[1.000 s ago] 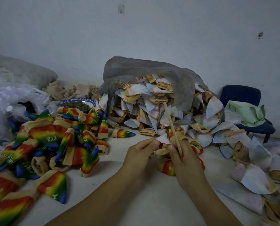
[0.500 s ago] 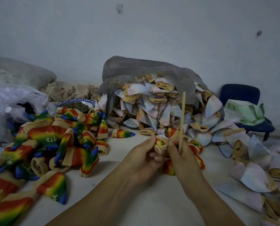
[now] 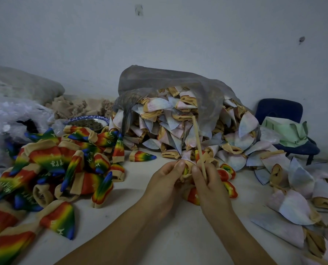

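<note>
My left hand (image 3: pixel 166 180) and my right hand (image 3: pixel 210 185) meet over the white table, pinching a small fabric cone piece (image 3: pixel 186 169) between them by its tan cuff. A yellow-red lining shows inside its opening. My right hand also grips a thin wooden stick (image 3: pixel 197 142) that rises up and to the left. Behind the hands stands a big heap of pale inside-out cone pieces (image 3: pixel 178 129) spilling from a grey plastic bag (image 3: pixel 159 81). A pile of rainbow cone pieces (image 3: pixel 54 165) lies at the left.
A few rainbow pieces (image 3: pixel 228 180) lie just past my right hand. More pale pieces (image 3: pixel 297 203) spread along the right. A blue-rimmed bowl (image 3: pixel 86 121) sits behind the rainbow pile, a clear plastic bag (image 3: pixel 10 119) at far left, a blue chair (image 3: pixel 281 115) with green paper at right.
The stick tilted from upright to leaning left again. My two hands drew closer together on the piece, and both thumbs now press at its cuff.
</note>
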Demonstrator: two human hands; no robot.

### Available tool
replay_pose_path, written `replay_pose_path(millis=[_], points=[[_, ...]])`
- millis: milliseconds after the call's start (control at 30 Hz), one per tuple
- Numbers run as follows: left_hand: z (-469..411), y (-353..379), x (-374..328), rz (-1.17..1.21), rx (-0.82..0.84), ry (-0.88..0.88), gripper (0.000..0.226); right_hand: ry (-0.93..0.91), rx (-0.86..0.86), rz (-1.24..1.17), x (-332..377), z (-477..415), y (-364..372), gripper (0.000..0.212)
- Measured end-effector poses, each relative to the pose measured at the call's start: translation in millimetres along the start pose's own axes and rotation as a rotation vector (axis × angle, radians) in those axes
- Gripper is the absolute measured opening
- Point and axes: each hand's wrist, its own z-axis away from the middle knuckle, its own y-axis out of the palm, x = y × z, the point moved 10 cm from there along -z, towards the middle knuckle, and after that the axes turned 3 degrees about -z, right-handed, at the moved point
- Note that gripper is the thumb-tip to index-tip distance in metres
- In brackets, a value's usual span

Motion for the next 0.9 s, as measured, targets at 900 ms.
replay_pose_path(millis=[900], points=[[6.3,2.0,-12.0,-0.229,0.022,0.132,0.013,0.364,-0.082,-0.274,-31.4,3.7,-12.1,0.018]])
